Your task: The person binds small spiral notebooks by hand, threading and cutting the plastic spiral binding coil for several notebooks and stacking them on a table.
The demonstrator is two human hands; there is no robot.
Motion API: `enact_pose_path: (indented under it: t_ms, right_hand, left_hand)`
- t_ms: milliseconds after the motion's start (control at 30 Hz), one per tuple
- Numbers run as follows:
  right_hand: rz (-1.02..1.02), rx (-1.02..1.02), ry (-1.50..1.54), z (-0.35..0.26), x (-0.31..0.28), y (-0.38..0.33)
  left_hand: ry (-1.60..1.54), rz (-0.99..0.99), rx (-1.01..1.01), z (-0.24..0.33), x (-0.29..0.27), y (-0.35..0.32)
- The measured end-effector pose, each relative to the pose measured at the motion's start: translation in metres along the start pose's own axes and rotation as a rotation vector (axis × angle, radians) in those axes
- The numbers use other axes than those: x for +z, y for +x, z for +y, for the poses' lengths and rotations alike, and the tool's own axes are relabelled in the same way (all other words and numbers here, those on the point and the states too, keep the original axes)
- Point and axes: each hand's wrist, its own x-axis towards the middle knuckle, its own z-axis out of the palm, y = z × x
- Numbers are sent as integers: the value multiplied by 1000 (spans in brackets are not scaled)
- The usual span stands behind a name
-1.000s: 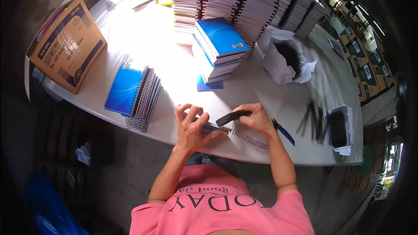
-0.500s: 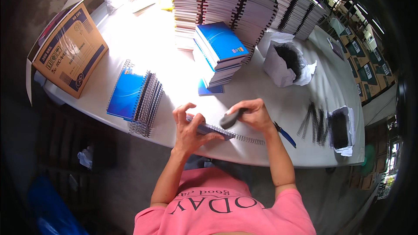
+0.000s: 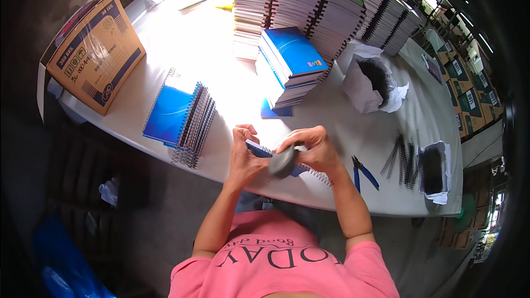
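Observation:
A small blue notebook (image 3: 255, 149) stands tilted at the near table edge, with my left hand (image 3: 243, 154) closed around its left end. Over its spine, my right hand (image 3: 316, 148) grips a dark grey rounded object (image 3: 282, 164), smeared by motion and of a kind I cannot make out. A wire spiral coil (image 3: 322, 178) runs along the spine and sticks out past the notebook's right end, below my right hand. Part of the notebook is hidden behind the grey object and my fingers. Right of that hand lie blue-handled pliers (image 3: 365, 174), jaws apart.
Spiral-bound blue notebooks (image 3: 168, 111) are stacked at left, near a cardboard box (image 3: 99, 58). A blue-covered book stack (image 3: 292, 52) stands before tall stacks (image 3: 287, 3). At right are loose black coils (image 3: 406, 157), a tray of coils (image 3: 433, 168) and a paper-wrapped bundle (image 3: 367, 85).
My right hand has moved left and slightly down, bringing the grey object across the notebook's spine. My left hand has shifted slightly right. The whole view has also shifted a little.

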Motion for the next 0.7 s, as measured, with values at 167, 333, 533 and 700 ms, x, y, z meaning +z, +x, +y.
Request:
enact_pose_path:
  t_ms: [167, 333, 533, 700]
  right_hand:
    - [107, 121, -157, 15, 1, 10]
    - [78, 309, -675, 29, -6, 8]
    - [331, 236, -942, -3, -37, -44]
    - [433, 759, -1490, -6, -26, -160]
  left_hand:
    - [141, 3, 211, -10, -3, -1]
    - [258, -17, 247, 2, -1, 0]
    - [-263, -50, 13, 4, -4, -9]
    - [-244, 110, 68, 4, -5, -11]
